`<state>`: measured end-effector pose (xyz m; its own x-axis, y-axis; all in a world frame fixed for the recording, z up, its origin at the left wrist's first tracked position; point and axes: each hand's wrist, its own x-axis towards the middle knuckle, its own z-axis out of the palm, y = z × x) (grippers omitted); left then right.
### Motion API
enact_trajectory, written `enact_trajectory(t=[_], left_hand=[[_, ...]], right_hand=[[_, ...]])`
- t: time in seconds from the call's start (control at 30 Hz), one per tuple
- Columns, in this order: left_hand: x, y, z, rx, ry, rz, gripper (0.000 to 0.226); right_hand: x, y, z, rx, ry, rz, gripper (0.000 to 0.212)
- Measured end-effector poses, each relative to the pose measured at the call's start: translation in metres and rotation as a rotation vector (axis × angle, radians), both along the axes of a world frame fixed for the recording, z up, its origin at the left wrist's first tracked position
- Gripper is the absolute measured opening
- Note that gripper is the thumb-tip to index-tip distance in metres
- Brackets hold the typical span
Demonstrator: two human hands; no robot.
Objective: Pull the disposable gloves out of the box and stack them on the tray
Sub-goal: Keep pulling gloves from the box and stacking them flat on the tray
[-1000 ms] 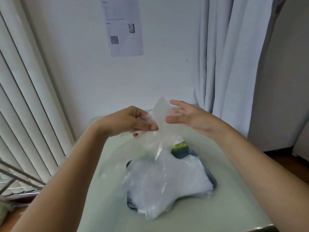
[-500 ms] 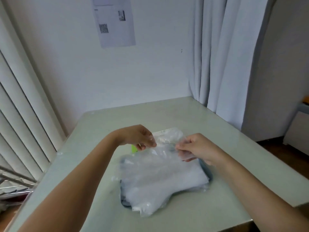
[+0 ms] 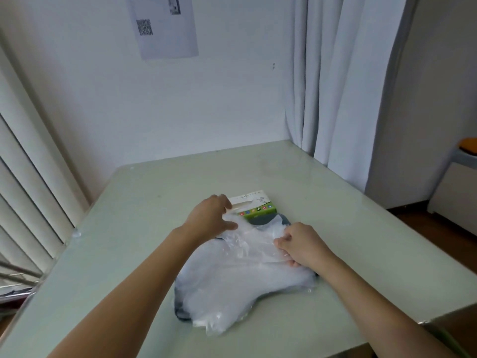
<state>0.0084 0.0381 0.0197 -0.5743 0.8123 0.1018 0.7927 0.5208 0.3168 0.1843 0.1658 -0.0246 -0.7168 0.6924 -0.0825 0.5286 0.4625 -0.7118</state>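
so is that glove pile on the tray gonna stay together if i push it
Probably not: the glove pile is thin, wrinkled film sagging over the tray rim, so it looks floppy. Likely very light, so a push may shift only the top sheets. The glossy layers could slip; the right hand pinches the film.

A pale green counter [image 3: 160,228] with a glossy top fills the lower part of the view, pushed into a corner of a white wall [image 3: 232,104]. A sheet of paper [image 3: 165,40] printed with a square code [image 3: 145,27] hangs high on that wall. Long white curtains [image 3: 343,81] fall at the right, their lower edge behind the counter. Cream vertical blinds [image 3: 28,192] run down the left side. At far right, something orange [image 3: 468,145] sits on a low pale cabinet [image 3: 454,187] standing on a dark wooden floor [image 3: 438,228].
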Motion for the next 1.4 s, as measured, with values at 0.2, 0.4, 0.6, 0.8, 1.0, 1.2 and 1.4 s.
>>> enact_trajectory(t=[0.2,0.4,0.6,0.8,1.0,1.2,1.4], left_hand=[[0.026,-0.023,-0.005,-0.047,0.168,-0.257,0.054],[0.041,-0.043,-0.032,-0.199,-0.157,-0.357,0.052],[0.049,-0.057,-0.034,-0.305,-0.215,-0.496,0.050],[0.054,-0.056,-0.046,-0.434,-0.167,-0.392,0.063],[0.055,-0.059,-0.051,-0.420,-0.148,-0.369,0.074],[0.060,-0.059,-0.049,-0.426,-0.164,-0.357,0.081],[0.061,-0.060,-0.052,-0.366,-0.176,-0.371,0.081]], right_hand=[[-0.002,-0.004,0.002,0.054,-0.056,-0.009,0.025],[-0.002,-0.009,0.004,0.112,-0.110,-0.037,0.033],[0.002,-0.006,0.003,0.076,-0.092,-0.044,0.030],[0.009,-0.006,0.009,0.046,-0.067,-0.051,0.025],[0.021,-0.024,0.038,0.532,-0.083,-0.050,0.031],[0.004,-0.081,0.062,0.337,0.269,0.210,0.031],[-0.012,-0.087,0.031,0.206,-0.269,0.343,0.031]])
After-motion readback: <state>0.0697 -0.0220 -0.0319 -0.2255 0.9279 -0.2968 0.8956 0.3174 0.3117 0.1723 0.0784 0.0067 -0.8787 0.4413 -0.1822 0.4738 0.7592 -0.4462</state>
